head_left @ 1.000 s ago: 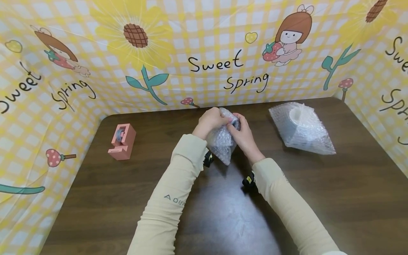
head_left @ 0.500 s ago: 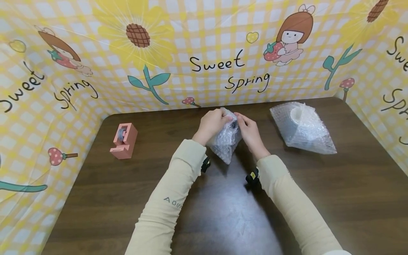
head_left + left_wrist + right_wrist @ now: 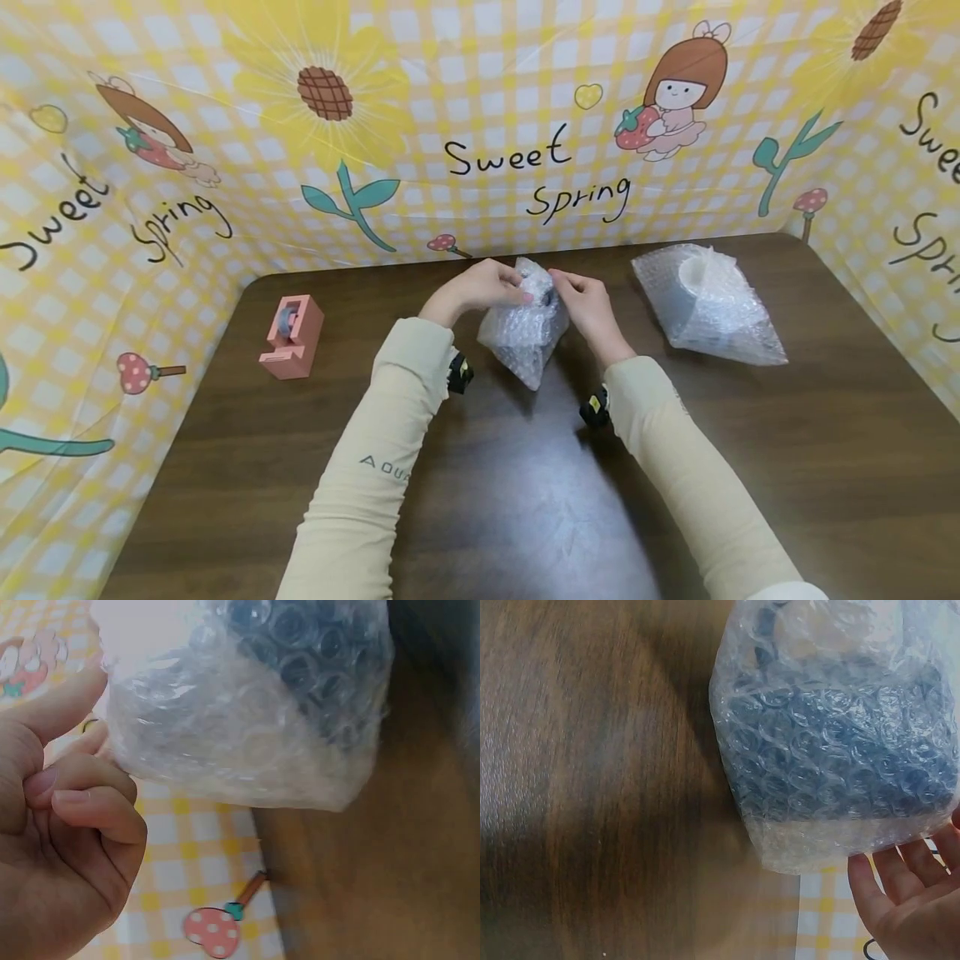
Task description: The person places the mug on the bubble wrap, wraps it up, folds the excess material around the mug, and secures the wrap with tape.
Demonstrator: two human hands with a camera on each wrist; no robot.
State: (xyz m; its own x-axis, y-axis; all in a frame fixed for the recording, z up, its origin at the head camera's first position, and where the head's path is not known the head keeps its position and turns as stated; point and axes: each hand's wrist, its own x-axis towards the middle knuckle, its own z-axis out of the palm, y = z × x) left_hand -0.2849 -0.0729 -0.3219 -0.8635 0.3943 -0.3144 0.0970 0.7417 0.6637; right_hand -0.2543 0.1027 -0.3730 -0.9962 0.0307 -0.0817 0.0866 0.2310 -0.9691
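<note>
A clear bubble wrap bag (image 3: 521,329) stands near the back middle of the table. Through its film shows a dark blue-grey item (image 3: 840,750), its kind obscured by the bubbles. From the left, my left hand (image 3: 480,287) reaches over the bag's upper part, thumb and forefinger pinching the film; its other fingers (image 3: 105,814) curl in beside the bag in the left wrist view. My right hand (image 3: 588,308) pinches the upper right edge of the bag. In the right wrist view its fingers (image 3: 896,877) lie along that edge, partly behind the film.
At the left stands a pink tape dispenser (image 3: 292,337) with a blue tape roll. A second bubble wrap bag (image 3: 708,308), with a white, round-mouthed item inside, lies at the back right. A yellow checked cloth (image 3: 480,108) hangs behind the dark wooden table (image 3: 525,492).
My left hand and forearm have shifted left, uncovering more of the bag's front. The right hand has moved slightly outward to the bag's upper right edge. The bag stays in place.
</note>
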